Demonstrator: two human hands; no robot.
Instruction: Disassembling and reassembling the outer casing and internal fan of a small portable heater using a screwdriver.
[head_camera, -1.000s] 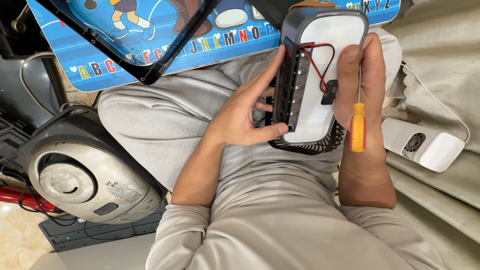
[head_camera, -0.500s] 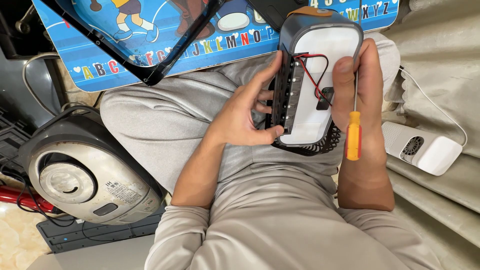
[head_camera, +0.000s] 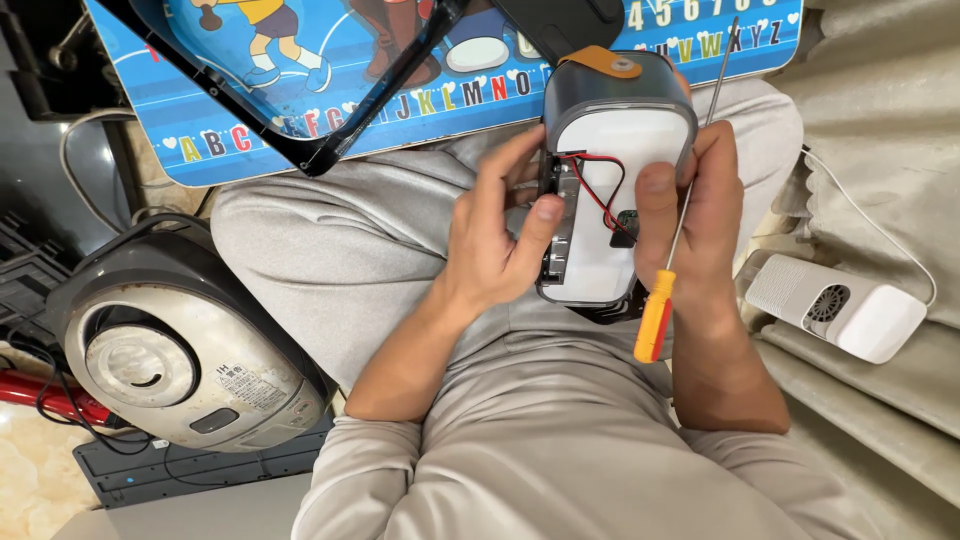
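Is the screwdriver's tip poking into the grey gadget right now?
No. The screwdriver lies along the right hand, its tip pointing up past the grey gadget in free air.

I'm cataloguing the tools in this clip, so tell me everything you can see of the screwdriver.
The screwdriver has a yellow-orange plastic-looking handle with a red band near its top and a long thin metal shaft. It stands nearly upright, handle low, tip pointing up over the blue alphabet board. The right hand pins its shaft against the palm while gripping the grey-and-white device. The handle hangs free below that hand, above the lap.
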